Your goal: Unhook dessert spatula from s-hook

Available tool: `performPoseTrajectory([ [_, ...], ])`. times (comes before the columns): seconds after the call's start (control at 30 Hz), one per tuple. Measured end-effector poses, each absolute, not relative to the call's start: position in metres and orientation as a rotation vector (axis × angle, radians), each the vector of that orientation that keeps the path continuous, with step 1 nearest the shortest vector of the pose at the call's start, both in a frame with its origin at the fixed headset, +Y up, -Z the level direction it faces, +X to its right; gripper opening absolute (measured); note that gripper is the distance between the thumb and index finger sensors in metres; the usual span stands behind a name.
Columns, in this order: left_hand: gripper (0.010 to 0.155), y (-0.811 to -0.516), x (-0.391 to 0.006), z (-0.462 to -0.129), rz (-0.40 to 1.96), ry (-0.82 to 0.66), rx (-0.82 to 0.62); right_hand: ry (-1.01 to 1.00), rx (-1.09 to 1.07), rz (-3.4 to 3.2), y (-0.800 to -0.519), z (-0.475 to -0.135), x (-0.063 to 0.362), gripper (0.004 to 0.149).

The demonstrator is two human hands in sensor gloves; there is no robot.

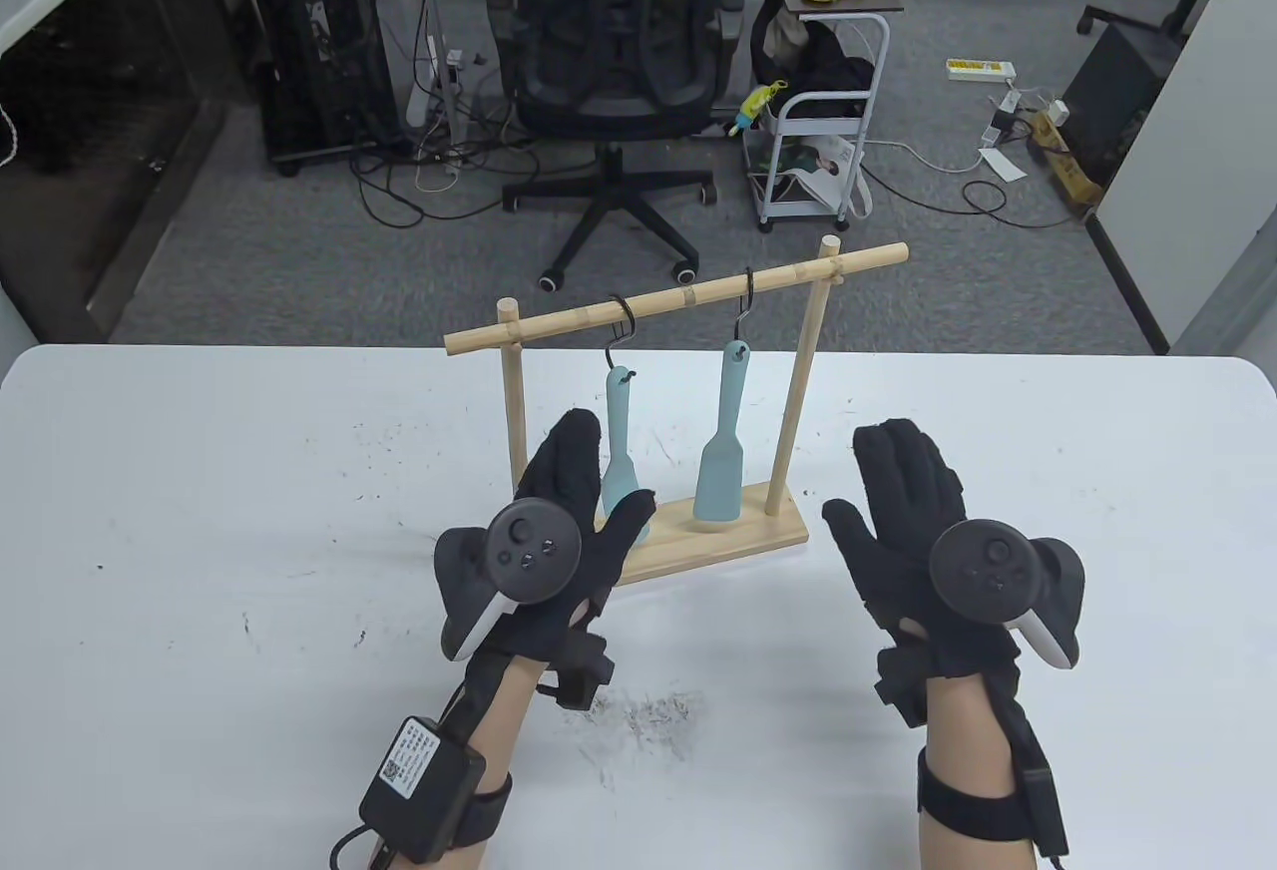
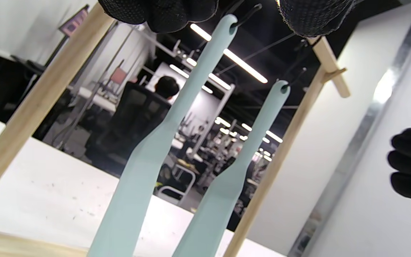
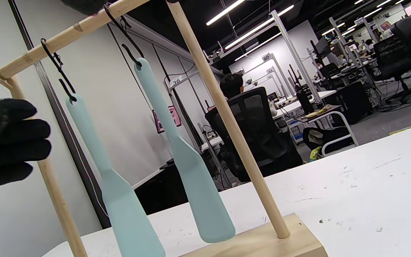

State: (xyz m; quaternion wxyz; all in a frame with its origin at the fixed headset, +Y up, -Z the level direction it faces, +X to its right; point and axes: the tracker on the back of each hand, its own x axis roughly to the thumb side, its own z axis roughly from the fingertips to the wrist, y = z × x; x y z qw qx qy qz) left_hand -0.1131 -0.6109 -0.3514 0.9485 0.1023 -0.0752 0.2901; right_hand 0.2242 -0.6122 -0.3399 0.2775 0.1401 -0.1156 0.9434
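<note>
Just beyond the left hand's spread fingers, a spatula is hanging from its hook; the right hand is hovering beside the rack, fingers apart, gripping nothing.

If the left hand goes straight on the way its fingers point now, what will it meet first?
Most likely the left spatula: the left hand is right in front of its blade, fingers pointing up toward the handle. Whether they already touch is unclear, since depth is hard to judge.
</note>
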Motion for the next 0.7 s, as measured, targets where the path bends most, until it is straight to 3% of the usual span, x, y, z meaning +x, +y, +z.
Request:
performPoseTrajectory([
  [0.33, 0.087, -0.63, -0.111, -0.396, 0.78, -0.052, 0.135, -0.313, 0.382, 2.508, -0.611, -0.34, 0.227, 0.075],
  [0.7, 0.083, -0.646, -0.109, -0.417, 0.837, 0.004, 0.121, -0.312, 0.386, 2.49, -0.611, -0.339, 0.229, 0.074],
])
